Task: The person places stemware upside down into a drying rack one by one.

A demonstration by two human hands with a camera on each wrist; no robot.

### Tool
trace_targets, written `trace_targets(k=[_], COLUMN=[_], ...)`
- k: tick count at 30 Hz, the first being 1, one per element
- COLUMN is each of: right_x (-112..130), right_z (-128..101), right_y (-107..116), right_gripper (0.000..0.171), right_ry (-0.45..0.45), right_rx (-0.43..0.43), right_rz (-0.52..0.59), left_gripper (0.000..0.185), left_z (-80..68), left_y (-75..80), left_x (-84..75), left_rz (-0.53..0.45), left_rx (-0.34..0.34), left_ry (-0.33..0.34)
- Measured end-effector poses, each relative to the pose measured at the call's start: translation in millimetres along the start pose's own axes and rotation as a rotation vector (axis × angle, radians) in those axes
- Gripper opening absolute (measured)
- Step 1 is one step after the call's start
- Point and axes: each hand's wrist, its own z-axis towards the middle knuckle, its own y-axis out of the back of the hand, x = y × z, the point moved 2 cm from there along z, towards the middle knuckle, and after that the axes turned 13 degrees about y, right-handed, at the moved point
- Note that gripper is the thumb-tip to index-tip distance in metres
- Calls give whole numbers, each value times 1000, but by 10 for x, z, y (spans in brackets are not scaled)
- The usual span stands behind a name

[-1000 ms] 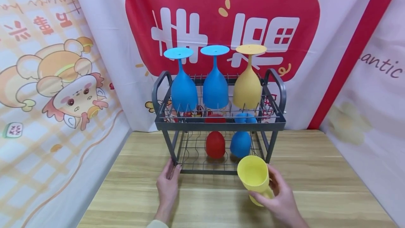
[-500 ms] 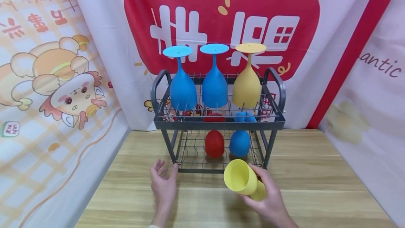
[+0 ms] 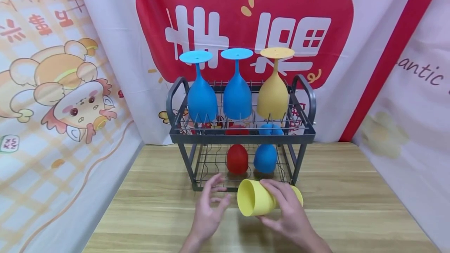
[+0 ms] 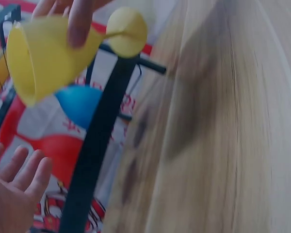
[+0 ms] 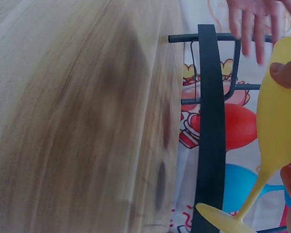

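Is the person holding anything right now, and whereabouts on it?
The right hand holds a yellow goblet by its bowl, tipped sideways, mouth toward the left hand. The left hand is open and holds nothing.

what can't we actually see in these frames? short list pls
- Yellow goblet, head view: the right hand covers its stem and most of its foot.
- Red cup and blue cup on the lower shelf, head view: the rack frame hides their upper parts.
- Table, both wrist views: blurred, no surface detail.
- Left hand, left wrist view: cut off by the edge; only fingertips show in the right wrist view.
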Motion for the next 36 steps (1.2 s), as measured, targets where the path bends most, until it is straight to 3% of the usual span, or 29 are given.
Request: trace_targets(k=[3, 6, 12, 19, 25, 30, 32, 36], right_x=[25, 46, 77, 110, 125, 159, 172, 203], right_z=[32, 37, -7, -53, -68, -82, -85, -95], right_y=[5, 5, -23, -34, -36, 8, 34, 56], right_gripper=[107, 108, 103, 101, 101, 98, 91, 72], right_ry=[36, 69, 108, 97, 98, 48, 34, 25], right_rx=[44, 81, 131, 180, 190, 212, 185, 30], right_rz=[-48, -98, -172, -215, -235, -223, -201, -133], left_gripper=[72, 78, 80, 78, 76, 75, 75, 73], left_z=[-66, -110, -144, -142, -147, -146, -142, -137], left_y=[-89, -151, -211, -239, -249, -246, -244, -230], left_x=[-86, -140, -168, -136, -141, -144, -136, -127], left_rz=[15, 52, 112, 115, 86, 42, 8, -59], left_rx=[129, 201, 247, 291, 277, 259, 240, 182], left_ry=[-37, -45, 23, 49, 43, 56, 70, 71])
